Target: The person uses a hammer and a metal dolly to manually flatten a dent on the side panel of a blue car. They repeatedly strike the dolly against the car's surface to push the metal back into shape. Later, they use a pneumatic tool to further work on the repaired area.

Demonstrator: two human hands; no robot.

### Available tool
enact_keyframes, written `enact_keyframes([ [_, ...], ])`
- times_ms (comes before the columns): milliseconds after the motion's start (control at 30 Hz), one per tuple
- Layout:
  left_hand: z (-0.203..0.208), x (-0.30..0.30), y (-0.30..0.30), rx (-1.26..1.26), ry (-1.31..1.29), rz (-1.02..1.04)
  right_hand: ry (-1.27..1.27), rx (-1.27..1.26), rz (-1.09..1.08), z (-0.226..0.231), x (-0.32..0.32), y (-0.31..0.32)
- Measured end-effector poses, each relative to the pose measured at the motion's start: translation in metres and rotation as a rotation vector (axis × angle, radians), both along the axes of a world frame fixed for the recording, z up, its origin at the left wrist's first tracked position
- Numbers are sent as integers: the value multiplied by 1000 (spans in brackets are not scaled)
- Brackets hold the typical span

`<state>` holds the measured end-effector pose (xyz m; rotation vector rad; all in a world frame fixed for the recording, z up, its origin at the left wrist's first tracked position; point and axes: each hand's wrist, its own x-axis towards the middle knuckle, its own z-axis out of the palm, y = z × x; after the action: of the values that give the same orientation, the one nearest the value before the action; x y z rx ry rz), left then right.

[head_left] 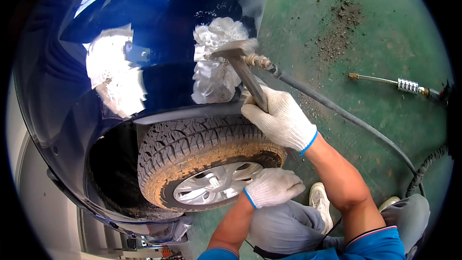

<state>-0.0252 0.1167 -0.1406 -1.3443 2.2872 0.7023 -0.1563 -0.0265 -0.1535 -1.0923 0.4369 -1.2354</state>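
My right hand (281, 118), in a white knit glove with a blue cuff, is wrapped round the handle of a hammer (248, 77). The hammer's head, slightly blurred, is over a sanded, bare silver patch (214, 84) on the dark blue car panel (166, 58); I cannot tell if they touch. In a matching glove, my left hand (274, 188) is closed in a loose fist beside the wheel (216, 183), above my knee. Nothing shows sticking out of it. Mud coats the sidewall of the tire (192, 139), under the wheel arch.
Another sanded patch (115, 72) lies farther left on the panel. A grey hose (346, 115) with a fitting runs behind the hammer across the green floor (385, 29). A metal rod tool (406, 85) and a heap of dirt (341, 26) are on the right.
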Motion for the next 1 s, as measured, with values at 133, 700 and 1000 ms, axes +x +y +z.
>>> enact_keyframes([
  [133,17,-16,-15,103,-83,176,-23,20,-27,1,-7,-2],
  [700,159,-6,-123,-1198,-888,-410,-272,226,-185,-18,-29,-7],
  [1000,145,-6,-106,-1042,-835,-395,-182,107,-136,-27,-20,2],
])
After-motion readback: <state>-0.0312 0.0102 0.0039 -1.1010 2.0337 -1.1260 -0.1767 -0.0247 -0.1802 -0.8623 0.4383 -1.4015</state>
